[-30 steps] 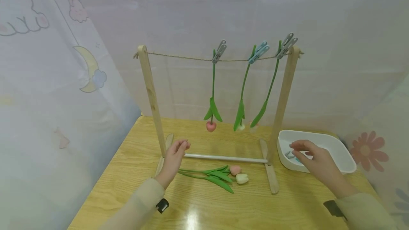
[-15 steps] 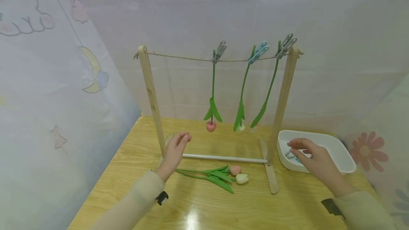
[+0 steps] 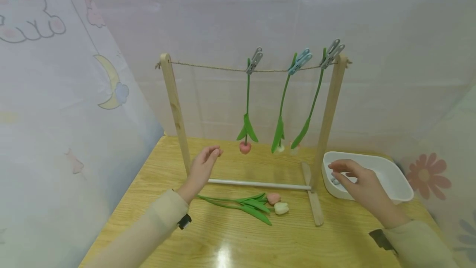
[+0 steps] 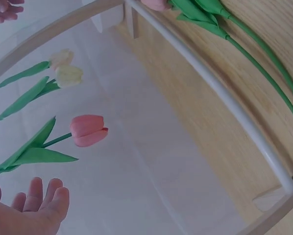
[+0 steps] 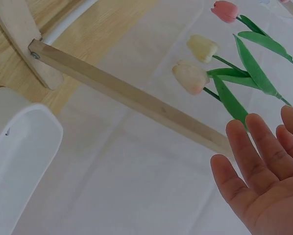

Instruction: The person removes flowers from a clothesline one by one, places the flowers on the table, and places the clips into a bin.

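We see a pale printed cloth (image 3: 238, 11) behind the wood-grain tabletop (image 3: 186, 247), where a wooden rack (image 3: 176, 106) stands beside a white tub (image 3: 395, 177). Three tulips (image 3: 249, 127) hang head-down from clothespins (image 3: 255, 60); two loose tulips (image 3: 256, 206) lie before the rack. We find the left hand (image 3: 202, 168) near the leftmost hanging bloom, the right hand (image 3: 362, 181) overlapping the tub in the head view, both with relaxed, slightly parted fingers touching nothing.

Tulips (image 3: 245, 147) pink, cream; leaves (image 3: 256, 214) green; clothespins (image 3: 255, 60) grey, blue; tray (image 3: 396, 181) white.
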A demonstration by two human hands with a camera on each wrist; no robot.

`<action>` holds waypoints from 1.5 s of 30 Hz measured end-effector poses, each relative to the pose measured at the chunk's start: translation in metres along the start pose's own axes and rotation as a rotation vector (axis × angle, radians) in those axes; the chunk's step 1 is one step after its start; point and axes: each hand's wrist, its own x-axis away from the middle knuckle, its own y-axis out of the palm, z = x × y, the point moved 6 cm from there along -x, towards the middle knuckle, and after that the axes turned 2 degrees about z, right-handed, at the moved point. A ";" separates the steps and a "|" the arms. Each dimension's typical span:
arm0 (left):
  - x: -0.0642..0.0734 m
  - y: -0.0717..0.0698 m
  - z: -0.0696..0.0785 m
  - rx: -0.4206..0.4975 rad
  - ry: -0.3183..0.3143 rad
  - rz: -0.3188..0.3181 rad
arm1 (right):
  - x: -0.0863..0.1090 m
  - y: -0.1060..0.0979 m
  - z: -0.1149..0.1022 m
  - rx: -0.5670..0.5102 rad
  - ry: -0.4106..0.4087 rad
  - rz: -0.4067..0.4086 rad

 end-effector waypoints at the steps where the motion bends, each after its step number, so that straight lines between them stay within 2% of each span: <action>1: 0.000 0.000 0.001 0.002 -0.002 -0.005 | 0.000 0.000 -0.002 -0.001 -0.008 0.001; 11: -0.005 -0.006 0.017 -0.001 0.038 -0.038 | -0.007 0.000 -0.014 0.019 -0.051 0.011; 25: -0.023 -0.005 0.036 -0.015 0.079 -0.051 | -0.021 0.003 -0.032 0.020 -0.085 -0.007; 34: -0.023 -0.004 0.041 -0.018 0.065 -0.070 | -0.026 0.006 -0.040 0.038 -0.094 -0.025; 45: -0.028 -0.003 0.050 -0.079 0.101 -0.086 | -0.032 0.006 -0.050 0.043 -0.094 -0.051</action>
